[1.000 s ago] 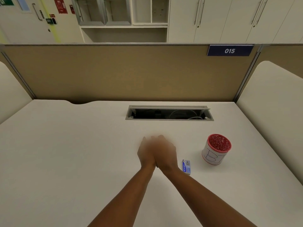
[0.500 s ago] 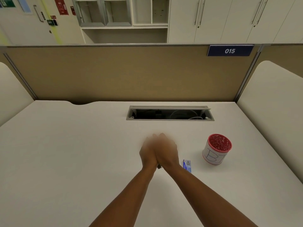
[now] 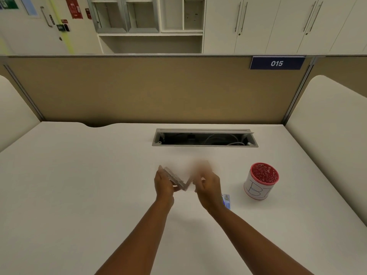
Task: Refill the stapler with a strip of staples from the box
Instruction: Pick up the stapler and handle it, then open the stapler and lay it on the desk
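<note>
A small grey stapler (image 3: 175,178) is held above the white desk (image 3: 79,185), swung open into a V. My left hand (image 3: 163,184) grips one half, tilted up to the left. My right hand (image 3: 207,184) holds the other half; its fingertips and that half are blurred. The small blue staple box (image 3: 226,200) lies on the desk just right of my right wrist, partly hidden by it. No loose strip of staples is visible.
A red mesh pen cup (image 3: 261,181) with a white paper wrap stands to the right of the box. An open cable slot (image 3: 204,138) is set in the desk behind my hands. A tan partition (image 3: 158,90) closes off the back.
My hands were pressed together over the stapler. They have drawn apart, and the stapler now hangs open between them. The box and cup have not moved.
</note>
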Tool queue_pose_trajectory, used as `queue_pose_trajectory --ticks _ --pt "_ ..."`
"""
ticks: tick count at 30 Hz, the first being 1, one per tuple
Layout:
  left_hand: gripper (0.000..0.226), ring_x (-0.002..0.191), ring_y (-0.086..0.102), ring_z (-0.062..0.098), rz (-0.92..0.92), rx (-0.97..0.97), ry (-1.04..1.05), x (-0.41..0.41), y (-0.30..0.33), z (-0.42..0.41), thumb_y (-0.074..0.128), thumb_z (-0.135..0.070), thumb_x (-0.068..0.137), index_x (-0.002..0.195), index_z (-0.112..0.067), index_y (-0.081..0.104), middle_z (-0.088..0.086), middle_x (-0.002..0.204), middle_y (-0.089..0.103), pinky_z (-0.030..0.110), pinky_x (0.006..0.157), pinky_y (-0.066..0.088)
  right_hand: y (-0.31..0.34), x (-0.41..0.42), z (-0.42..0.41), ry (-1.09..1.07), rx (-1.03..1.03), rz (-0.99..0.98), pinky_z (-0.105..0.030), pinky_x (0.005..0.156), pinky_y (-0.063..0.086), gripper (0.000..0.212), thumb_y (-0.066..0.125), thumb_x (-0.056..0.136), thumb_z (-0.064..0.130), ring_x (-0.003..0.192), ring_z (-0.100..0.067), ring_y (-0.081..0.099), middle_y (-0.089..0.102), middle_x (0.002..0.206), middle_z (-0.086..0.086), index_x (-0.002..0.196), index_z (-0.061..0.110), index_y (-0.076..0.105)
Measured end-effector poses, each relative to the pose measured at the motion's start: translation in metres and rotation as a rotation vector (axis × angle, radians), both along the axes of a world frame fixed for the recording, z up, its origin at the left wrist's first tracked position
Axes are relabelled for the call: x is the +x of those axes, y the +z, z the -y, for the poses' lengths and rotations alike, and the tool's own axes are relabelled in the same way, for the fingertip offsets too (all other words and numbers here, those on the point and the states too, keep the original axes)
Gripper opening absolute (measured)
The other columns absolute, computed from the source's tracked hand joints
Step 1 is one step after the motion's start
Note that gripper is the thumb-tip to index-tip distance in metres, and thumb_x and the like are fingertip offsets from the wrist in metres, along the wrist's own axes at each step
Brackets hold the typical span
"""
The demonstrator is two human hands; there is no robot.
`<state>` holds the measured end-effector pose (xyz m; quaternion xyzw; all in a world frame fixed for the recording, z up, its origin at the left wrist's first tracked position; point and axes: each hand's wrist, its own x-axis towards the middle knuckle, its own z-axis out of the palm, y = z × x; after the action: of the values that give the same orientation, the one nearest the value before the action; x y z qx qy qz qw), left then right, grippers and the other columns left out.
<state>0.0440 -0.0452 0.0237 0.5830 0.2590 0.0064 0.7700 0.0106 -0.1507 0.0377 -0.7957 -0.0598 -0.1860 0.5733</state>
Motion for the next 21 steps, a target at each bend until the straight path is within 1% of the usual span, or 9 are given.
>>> queue_pose_trajectory --ticks 2,5,9,11,13,15,16,19,21 --pt "0.048 0.078 0.06 0.031 0.023 -0.048 0.018 0.003 -0.002 -0.01 0.024 -0.037 0.099 0.12 0.0 0.047 0.021 0.104 0.055 0.037 0.055 0.053 -0.004 -0.006 0.01 0.045 0.098 -0.057 -0.015 0.051 0.053 0.016 0.056 0.089 0.013 0.063 -0.01 0.064 0.064 0.075 -0.003 0.083 0.027 0.051" --pt "0.041 0.067 0.06 0.025 0.043 -0.099 0.046 0.005 -0.004 -0.02 0.025 -0.033 0.099 0.081 -0.009 0.052 0.012 0.079 0.055 0.026 0.04 0.055 -0.015 -0.015 0.023 0.114 0.243 -0.169 -0.019 0.061 0.058 0.021 0.059 0.083 -0.002 0.076 -0.012 0.068 0.069 0.087 -0.007 0.087 0.019 0.062" --pt "0.042 0.061 0.065 0.022 0.057 -0.105 0.009 0.005 -0.001 -0.021 0.029 -0.033 0.099 0.072 -0.012 0.053 0.01 0.07 0.059 0.027 0.044 0.055 -0.03 -0.022 0.032 0.173 0.362 -0.358 -0.015 0.067 0.056 0.031 0.06 0.077 -0.013 0.086 -0.02 0.066 0.069 0.099 -0.012 0.1 0.007 0.065" --pt "0.042 0.056 0.066 0.019 0.053 -0.076 -0.005 0.005 -0.001 -0.019 0.029 -0.033 0.099 0.07 -0.013 0.052 0.01 0.068 0.06 0.028 0.047 0.053 -0.034 -0.023 0.033 0.191 0.375 -0.405 -0.012 0.067 0.054 0.032 0.061 0.076 -0.013 0.085 -0.015 0.065 0.069 0.099 -0.012 0.103 0.005 0.064" --pt "0.042 0.057 0.065 0.021 0.042 -0.058 -0.009 0.005 -0.003 -0.02 0.029 -0.032 0.099 0.07 -0.013 0.051 0.01 0.068 0.06 0.028 0.046 0.052 -0.034 -0.022 0.034 0.223 0.351 -0.428 -0.01 0.065 0.052 0.033 0.063 0.077 -0.01 0.084 -0.005 0.066 0.069 0.098 -0.01 0.102 0.012 0.064" --pt "0.041 0.055 0.065 0.021 0.032 -0.039 -0.02 0.004 -0.006 -0.021 0.029 -0.032 0.099 0.07 -0.012 0.051 0.011 0.068 0.059 0.027 0.046 0.052 -0.032 -0.019 0.035 0.233 0.273 -0.439 -0.01 0.065 0.052 0.031 0.065 0.079 -0.002 0.088 -0.006 0.067 0.069 0.099 -0.007 0.101 0.02 0.063" --pt "0.041 0.05 0.066 0.019 0.03 -0.028 -0.031 0.004 -0.007 -0.022 0.029 -0.031 0.099 0.07 -0.012 0.05 0.011 0.067 0.059 0.026 0.045 0.052 -0.03 -0.017 0.035 0.21 0.178 -0.41 -0.011 0.069 0.051 0.029 0.066 0.08 0.003 0.092 -0.01 0.067 0.07 0.101 -0.004 0.103 0.021 0.063" --pt "0.04 0.041 0.066 0.012 0.019 0.027 -0.088 0.002 -0.008 -0.021 0.029 -0.032 0.099 0.073 -0.012 0.051 0.012 0.069 0.059 0.024 0.042 0.053 -0.02 -0.008 0.031 0.174 -0.242 -0.203 -0.019 0.081 0.047 0.034 0.064 0.083 0.02 0.097 -0.008 0.063 0.066 0.115 0.006 0.116 0.027 0.058" --pt "0.037 0.049 0.066 0.017 0.0 0.055 -0.132 0.0 -0.008 -0.017 0.029 -0.032 0.099 0.08 -0.011 0.053 0.011 0.07 0.061 0.027 0.046 0.052 -0.013 -0.002 0.023 0.253 -0.5 -0.07 -0.024 0.085 0.046 0.04 0.058 0.086 0.029 0.101 -0.009 0.059 0.06 0.122 0.007 0.125 0.032 0.049"
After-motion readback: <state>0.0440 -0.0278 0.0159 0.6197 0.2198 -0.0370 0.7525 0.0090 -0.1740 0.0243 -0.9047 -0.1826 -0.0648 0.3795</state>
